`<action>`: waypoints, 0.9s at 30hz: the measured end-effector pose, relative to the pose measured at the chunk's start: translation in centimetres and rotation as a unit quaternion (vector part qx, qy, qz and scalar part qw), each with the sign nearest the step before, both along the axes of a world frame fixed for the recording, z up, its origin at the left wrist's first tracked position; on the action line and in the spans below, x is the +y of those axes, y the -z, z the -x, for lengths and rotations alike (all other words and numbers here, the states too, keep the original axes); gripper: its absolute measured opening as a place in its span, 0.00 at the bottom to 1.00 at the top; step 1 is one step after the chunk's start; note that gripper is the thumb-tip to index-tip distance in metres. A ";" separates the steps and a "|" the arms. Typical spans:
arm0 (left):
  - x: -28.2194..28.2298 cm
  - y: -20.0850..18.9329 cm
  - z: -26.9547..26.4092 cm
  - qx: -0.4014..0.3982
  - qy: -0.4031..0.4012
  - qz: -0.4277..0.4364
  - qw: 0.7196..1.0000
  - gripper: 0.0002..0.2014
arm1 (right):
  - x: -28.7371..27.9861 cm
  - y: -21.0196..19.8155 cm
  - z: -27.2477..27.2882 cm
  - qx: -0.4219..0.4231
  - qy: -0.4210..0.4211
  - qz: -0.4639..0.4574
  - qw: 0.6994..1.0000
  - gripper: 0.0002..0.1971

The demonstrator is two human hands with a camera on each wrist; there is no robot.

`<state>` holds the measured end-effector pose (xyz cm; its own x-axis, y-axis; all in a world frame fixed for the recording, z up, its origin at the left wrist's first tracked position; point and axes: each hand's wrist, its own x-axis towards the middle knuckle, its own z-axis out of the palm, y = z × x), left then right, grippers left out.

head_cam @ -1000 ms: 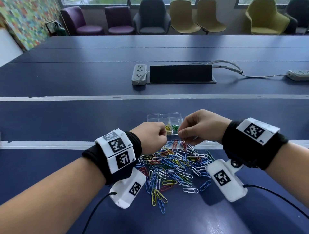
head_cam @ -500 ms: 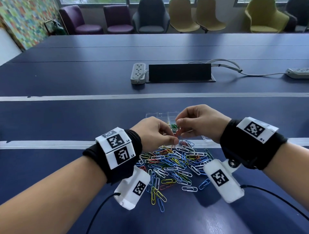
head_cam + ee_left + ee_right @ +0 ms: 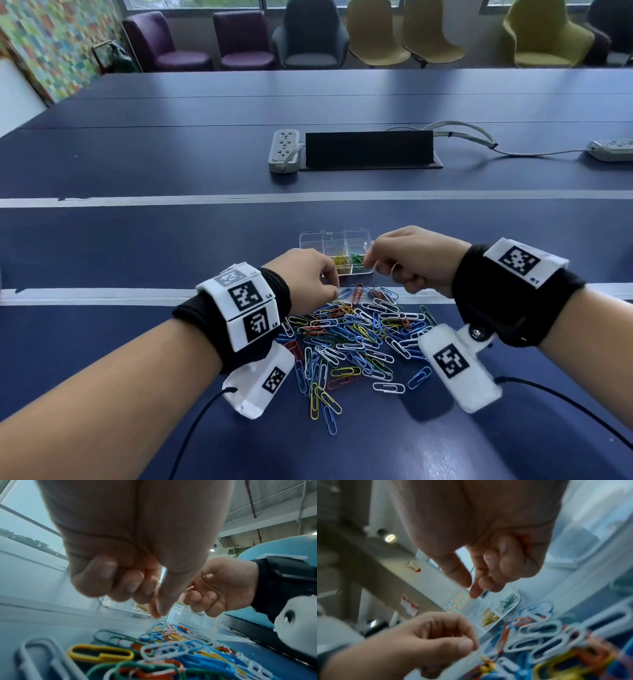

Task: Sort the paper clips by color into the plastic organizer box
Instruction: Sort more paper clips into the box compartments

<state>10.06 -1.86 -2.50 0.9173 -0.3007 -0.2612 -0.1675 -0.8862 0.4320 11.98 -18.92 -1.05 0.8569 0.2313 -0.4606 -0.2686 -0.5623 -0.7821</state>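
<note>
A pile of coloured paper clips lies on the blue table between my wrists. Behind it stands the clear organizer box, with yellow clips and green clips in its two near compartments. My left hand hovers at the pile's far edge with thumb and forefinger pressed together; no clip shows between them. My right hand is raised beside the box's near right corner. Its curled fingers keep a red paper clip against the palm, also visible as the red clip.
A grey power strip and a black cable box sit further back on the table, with a second power strip at the far right. White tape lines cross the table. Chairs line the far wall.
The right hand rose from the pile with a red clip and moved right toward the box. The left hand met it half a second ago, then dropped back to the pile's far edge.
</note>
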 end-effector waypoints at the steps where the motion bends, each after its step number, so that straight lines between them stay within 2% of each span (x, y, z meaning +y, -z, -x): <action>1: 0.0 -0.1 0.0 0.006 0.003 -0.003 1.000 0.08 | 0.0 0.0 0.1 -0.043 -0.039 0.082 0.995 0.08; 4: 0.2 -0.3 0.0 0.017 0.008 0.005 1.000 0.08 | 0.1 -0.1 0.6 -0.164 -0.144 0.288 0.932 0.06; 7: 0.3 -0.3 0.0 0.012 0.016 0.001 1.000 0.06 | 0.1 0.2 0.8 -0.173 -0.160 0.343 0.909 0.10; 9: 0.1 -0.3 0.2 0.003 0.026 -0.011 1.000 0.06 | 0.0 0.5 0.6 -0.163 -0.162 0.354 0.907 0.14; 15: -0.4 -0.3 0.1 -0.003 0.042 -0.067 0.997 0.05 | -0.2 0.5 0.7 -0.184 -0.177 0.334 0.907 0.02; 18: -0.5 -0.2 0.1 0.018 0.041 -0.080 0.996 0.04 | 0.1 0.3 0.6 -0.223 -0.186 0.310 0.905 0.05; 24: 0.1 -0.2 0.1 0.048 0.024 -0.051 0.997 0.04 | 1.3 1.3 0.4 -0.234 -0.214 0.323 0.891 0.09; 27: 0.7 -0.2 -0.1 0.047 0.015 -0.031 0.998 0.04 | 1.5 1.3 0.5 -0.239 -0.227 0.327 0.886 0.04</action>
<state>10.13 -1.18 -2.27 0.8786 -0.3085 -0.3646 -0.1564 -0.9071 0.3907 11.52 -17.41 -2.34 0.8775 0.4187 -0.2337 0.3741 -0.9027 -0.2125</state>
